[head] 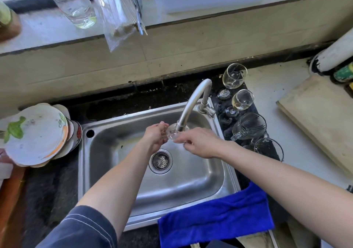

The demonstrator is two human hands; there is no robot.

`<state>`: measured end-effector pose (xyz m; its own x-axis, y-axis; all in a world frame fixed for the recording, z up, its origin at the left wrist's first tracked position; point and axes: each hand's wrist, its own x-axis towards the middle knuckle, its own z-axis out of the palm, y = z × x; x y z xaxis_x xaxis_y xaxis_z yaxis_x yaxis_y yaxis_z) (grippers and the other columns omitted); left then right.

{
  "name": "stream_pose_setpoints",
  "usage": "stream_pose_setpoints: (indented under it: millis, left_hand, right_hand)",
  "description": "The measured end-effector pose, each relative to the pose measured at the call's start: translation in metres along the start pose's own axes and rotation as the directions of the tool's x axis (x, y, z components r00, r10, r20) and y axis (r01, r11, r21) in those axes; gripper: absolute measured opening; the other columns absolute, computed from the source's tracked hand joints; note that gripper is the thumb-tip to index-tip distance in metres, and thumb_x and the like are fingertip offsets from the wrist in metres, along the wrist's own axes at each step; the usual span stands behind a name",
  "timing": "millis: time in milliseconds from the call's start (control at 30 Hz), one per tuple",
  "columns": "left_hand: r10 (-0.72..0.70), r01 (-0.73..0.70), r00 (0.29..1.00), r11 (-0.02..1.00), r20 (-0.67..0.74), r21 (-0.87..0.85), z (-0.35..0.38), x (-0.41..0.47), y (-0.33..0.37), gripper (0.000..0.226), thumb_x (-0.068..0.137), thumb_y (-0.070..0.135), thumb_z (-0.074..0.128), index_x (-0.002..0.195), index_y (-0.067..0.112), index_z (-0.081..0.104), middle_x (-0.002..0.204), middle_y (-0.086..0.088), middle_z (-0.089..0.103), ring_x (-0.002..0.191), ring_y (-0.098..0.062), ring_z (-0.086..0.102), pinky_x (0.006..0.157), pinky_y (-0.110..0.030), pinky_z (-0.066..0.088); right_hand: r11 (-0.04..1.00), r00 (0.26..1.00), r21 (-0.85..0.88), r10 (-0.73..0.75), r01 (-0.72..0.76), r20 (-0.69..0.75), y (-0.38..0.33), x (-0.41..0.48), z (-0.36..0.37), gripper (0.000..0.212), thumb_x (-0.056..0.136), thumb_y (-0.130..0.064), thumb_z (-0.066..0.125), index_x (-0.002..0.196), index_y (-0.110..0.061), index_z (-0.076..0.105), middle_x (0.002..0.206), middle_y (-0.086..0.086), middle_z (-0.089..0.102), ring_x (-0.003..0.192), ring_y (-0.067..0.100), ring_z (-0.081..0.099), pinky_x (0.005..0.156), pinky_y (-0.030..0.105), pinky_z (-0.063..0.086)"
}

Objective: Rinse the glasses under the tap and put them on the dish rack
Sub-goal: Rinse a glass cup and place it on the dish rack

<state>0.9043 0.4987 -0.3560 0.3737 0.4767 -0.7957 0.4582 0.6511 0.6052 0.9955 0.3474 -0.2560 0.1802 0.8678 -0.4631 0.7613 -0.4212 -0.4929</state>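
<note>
The small clear glass (172, 133) is hard to make out. Both hands and the spout of the curved steel tap (193, 102) cover most of it, up at the 12 o'clock end of the stainless steel sink (84, 171). Whether water runs, I cannot tell.

Over at 3 o'clock a green-labelled container (343, 74) is cut by the frame edge, its writing too blurred to read.

Now the fingers: the left hand (155, 137) curls round the glass's left side, and the right hand (198, 144) pinches its right side with bunched fingertips.

At the sink's 2 o'clock stand a tall stemmed wine glass (234, 77) and a smaller stemmed wine glass (242, 99), with a clear glass mug (248, 126) just below.

A bright blue cloth (215, 219) drapes over the sink's 5 o'clock corner, and a stack of white painted plates (36, 135) sits at 9 o'clock.
</note>
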Motion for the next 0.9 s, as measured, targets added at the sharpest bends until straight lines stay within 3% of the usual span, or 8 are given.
stream_pose_setpoints:
  millis: [133,233,300,433,567,667,733,900]
  left_hand:
    - [0.002,-0.005,1.0,0.996,-0.03,-0.084,0.005,-0.001,-0.003,0.029,0.103,0.021,0.039,0.085,0.007,0.058,0.073,-0.01,0.057,0.049,-0.016,0.042,0.044,-0.021,0.038]
    - [0.034,-0.042,0.997,0.993,-0.07,-0.114,0.004,0.0,0.0,0.03,0.103,0.021,0.04,0.084,0.007,0.059,0.077,-0.012,0.057,0.056,-0.018,0.044,0.05,-0.025,0.036]
    - [0.074,-0.083,0.991,0.994,-0.116,-0.075,0.003,-0.001,0.0,0.028,0.103,0.02,0.039,0.088,0.006,0.058,0.074,-0.01,0.056,0.05,-0.016,0.042,0.041,-0.02,0.034]
    - [0.092,-0.103,0.992,0.988,-0.09,-0.118,0.009,-0.005,-0.004,0.028,0.103,0.019,0.039,0.093,0.002,0.058,0.075,-0.014,0.055,0.049,-0.016,0.043,0.046,-0.023,0.035]
    - [0.091,-0.1,0.989,0.992,-0.115,-0.082,-0.004,-0.003,-0.006,0.026,0.102,0.02,0.042,0.088,0.006,0.06,0.082,-0.012,0.058,0.057,-0.02,0.046,0.053,-0.027,0.037]
    - [0.052,-0.055,0.994,0.998,-0.091,-0.024,-0.005,-0.01,-0.009,0.026,0.103,0.021,0.041,0.092,0.005,0.06,0.077,-0.01,0.057,0.051,-0.016,0.043,0.046,-0.022,0.034]
    - [0.02,-0.021,0.999,0.999,-0.032,-0.042,-0.003,-0.015,-0.006,0.028,0.102,0.023,0.043,0.088,0.007,0.061,0.071,-0.008,0.058,0.05,-0.016,0.044,0.049,-0.024,0.034]
    - [0.013,-0.01,0.998,0.999,0.064,-0.044,-0.013,-0.024,-0.004,0.023,0.1,0.029,0.046,0.099,0.011,0.059,0.073,-0.005,0.058,0.042,-0.012,0.043,0.044,-0.021,0.031]
  right_hand:
    - [1.0,0.995,-0.017,-0.018,0.016,-0.102,-0.012,0.001,0.002,0.045,0.098,-0.026,0.043,0.141,-0.041,0.043,0.135,-0.001,0.055,0.115,0.029,0.056,0.088,0.038,0.044]
    - [0.966,0.976,0.258,0.057,-0.001,-0.208,-0.011,-0.003,0.011,0.031,0.095,-0.029,0.053,0.123,-0.034,0.065,0.104,0.0,0.072,0.101,0.023,0.063,0.085,0.037,0.049]
    - [0.964,0.962,0.254,0.143,-0.082,-0.232,0.001,-0.003,0.012,0.026,0.091,-0.031,0.057,0.113,-0.033,0.07,0.099,-0.006,0.073,0.096,0.02,0.065,0.083,0.036,0.05]
    - [0.936,0.979,0.351,0.107,-0.04,-0.173,-0.019,0.003,0.022,0.05,0.089,-0.019,0.053,0.135,-0.038,0.052,0.079,-0.014,0.064,0.07,0.013,0.058,0.073,0.033,0.047]
    - [0.931,0.985,0.36,0.108,-0.051,-0.138,-0.006,-0.005,0.021,0.039,0.088,-0.022,0.055,0.124,-0.037,0.063,0.117,-0.009,0.069,0.096,0.013,0.066,0.09,0.037,0.051]
    - [0.988,0.985,0.153,0.055,-0.03,-0.164,-0.005,-0.005,0.022,0.034,0.095,-0.028,0.051,0.127,-0.033,0.061,0.125,-0.006,0.064,0.11,0.022,0.059,0.088,0.035,0.047]
    - [0.989,0.978,0.144,-0.01,0.041,-0.207,-0.01,-0.002,0.027,0.031,0.096,-0.031,0.052,0.125,-0.029,0.062,0.129,-0.006,0.062,0.113,0.024,0.059,0.089,0.037,0.047]
    - [0.877,0.935,0.48,0.155,0.018,-0.318,-0.015,0.003,0.022,0.021,0.093,-0.029,0.061,0.107,-0.022,0.074,0.08,-0.006,0.073,0.077,0.008,0.071,0.081,0.039,0.055]
